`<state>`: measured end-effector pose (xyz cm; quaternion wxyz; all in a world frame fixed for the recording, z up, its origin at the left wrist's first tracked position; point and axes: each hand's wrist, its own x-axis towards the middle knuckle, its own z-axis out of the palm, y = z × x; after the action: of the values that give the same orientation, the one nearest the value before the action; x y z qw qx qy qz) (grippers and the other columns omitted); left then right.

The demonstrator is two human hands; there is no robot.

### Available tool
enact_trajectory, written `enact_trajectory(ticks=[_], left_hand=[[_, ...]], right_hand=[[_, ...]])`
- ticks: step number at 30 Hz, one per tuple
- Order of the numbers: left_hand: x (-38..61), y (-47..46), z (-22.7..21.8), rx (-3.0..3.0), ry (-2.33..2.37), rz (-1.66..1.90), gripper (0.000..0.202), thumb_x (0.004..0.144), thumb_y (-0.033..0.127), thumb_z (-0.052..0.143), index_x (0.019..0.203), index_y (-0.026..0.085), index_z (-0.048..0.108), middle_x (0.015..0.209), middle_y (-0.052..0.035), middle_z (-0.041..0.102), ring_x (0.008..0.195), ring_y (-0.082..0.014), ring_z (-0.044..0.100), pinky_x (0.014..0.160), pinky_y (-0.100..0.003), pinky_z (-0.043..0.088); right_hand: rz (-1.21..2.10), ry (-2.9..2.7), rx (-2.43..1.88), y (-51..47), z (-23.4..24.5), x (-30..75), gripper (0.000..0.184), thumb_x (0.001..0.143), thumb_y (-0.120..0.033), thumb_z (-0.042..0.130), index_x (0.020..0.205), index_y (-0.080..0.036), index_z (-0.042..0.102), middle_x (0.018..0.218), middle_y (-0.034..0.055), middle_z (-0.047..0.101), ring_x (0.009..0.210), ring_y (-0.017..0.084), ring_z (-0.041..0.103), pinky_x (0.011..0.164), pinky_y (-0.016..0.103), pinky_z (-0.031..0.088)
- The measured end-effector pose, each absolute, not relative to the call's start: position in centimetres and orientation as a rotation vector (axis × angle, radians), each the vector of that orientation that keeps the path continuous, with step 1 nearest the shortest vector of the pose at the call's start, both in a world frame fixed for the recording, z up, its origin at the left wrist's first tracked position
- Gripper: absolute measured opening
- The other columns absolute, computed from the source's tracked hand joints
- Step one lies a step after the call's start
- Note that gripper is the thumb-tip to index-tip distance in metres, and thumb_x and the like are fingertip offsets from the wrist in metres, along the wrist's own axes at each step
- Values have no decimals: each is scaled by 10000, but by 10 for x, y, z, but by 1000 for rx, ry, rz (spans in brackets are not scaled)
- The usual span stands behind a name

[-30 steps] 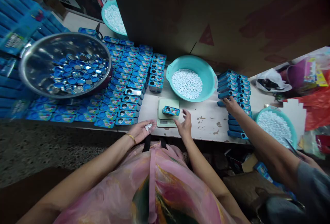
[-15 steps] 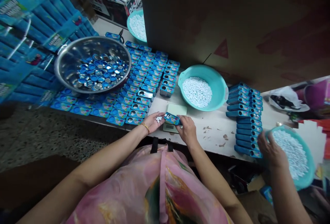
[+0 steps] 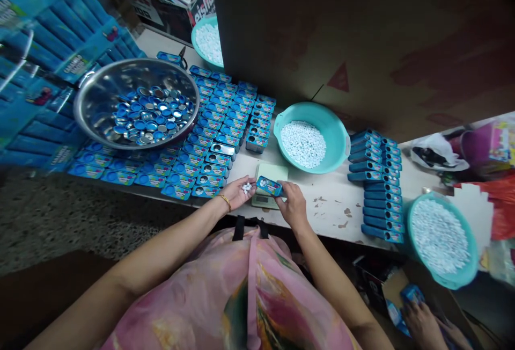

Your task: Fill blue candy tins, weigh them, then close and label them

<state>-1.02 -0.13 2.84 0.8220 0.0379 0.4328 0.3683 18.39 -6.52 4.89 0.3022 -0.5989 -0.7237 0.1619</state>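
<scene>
My left hand (image 3: pixel 235 193), palm up, cradles several small white candies (image 3: pixel 247 188). Its fingertips are beside the left end of a blue candy tin (image 3: pixel 269 186) with a round opening, where white candies show. My right hand (image 3: pixel 293 202) grips that tin by its right end, holding it tilted above a pale green scale (image 3: pixel 272 170). Just behind the scale stands a turquoise bowl (image 3: pixel 337 138) containing many white candies (image 3: pixel 302 143). Left of my hands, rows of blue tins (image 3: pixel 213 157) stand on the table; those nearest have dark or partly filled openings.
A steel bowl (image 3: pixel 90 100) of blue and silver round lids rests over tins at left. Stacked tins (image 3: pixel 382 210) and another turquoise bowl (image 3: pixel 475 256) of candies are at right. A large cardboard box (image 3: pixel 281 33) rises behind. A co-worker's hands (image 3: pixel 424 326) are at lower right.
The co-worker's hand has left the right-hand bowl and is now lower, by blue packs in a box. My hands keep nearly the same pose; the view has shifted slightly.
</scene>
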Motion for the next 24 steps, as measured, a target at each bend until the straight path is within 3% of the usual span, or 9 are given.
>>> enact_trajectory(ticks=[6, 11, 15, 17, 21, 24], left_hand=[[-42, -9, 34, 93, 1039, 867, 130, 796, 147, 499, 775, 64, 597, 683, -84, 595, 577, -103, 574, 488, -179, 479], [-72, -28, 40, 91, 1141, 930, 110, 785, 132, 516, 787, 60, 601, 711, -91, 600, 612, -105, 584, 517, -180, 493], [-81, -36, 35, 111, 1165, 896, 118, 790, 113, 501, 798, 60, 606, 706, -85, 596, 608, -106, 585, 523, -189, 504], [-81, -35, 32, 132, 1177, 858, 118, 789, 99, 497, 811, 62, 607, 716, -81, 598, 612, -107, 588, 530, -194, 510], [-77, -28, 25, 199, 1199, 777, 121, 770, 75, 513, 850, 73, 604, 782, -82, 610, 643, -117, 600, 543, -209, 521], [-73, -24, 24, 228, 1234, 726, 131, 763, 66, 518, 860, 78, 605, 805, -86, 613, 659, -120, 604, 546, -209, 524]], right_hand=[[743, -1550, -1324, 9, 16, 158, 332, 734, -225, 523, 1059, -181, 479, 951, 38, 558, 842, 159, 518, 754, 284, 421], [583, -1589, -1396, 79, 10, 108, 320, 686, -154, 542, 1005, -175, 544, 1013, 67, 530, 964, 201, 467, 848, 339, 386], [449, -1575, -1546, 72, -1, 108, 508, 702, -103, 487, 1202, -183, 442, 1162, 94, 454, 1081, 203, 404, 916, 345, 352], [350, -1539, -1589, 50, -7, 138, 532, 730, -121, 467, 1254, -176, 389, 1185, 100, 435, 1109, 189, 386, 939, 331, 337], [45, -1293, -1827, -7, -11, 254, 330, 807, -194, 389, 1102, -145, 527, 1064, 112, 495, 1033, 186, 432, 887, 328, 367], [-179, -1090, -2141, -36, -5, 359, 316, 817, -195, 361, 1062, -133, 550, 1001, 115, 511, 977, 198, 441, 830, 325, 373]])
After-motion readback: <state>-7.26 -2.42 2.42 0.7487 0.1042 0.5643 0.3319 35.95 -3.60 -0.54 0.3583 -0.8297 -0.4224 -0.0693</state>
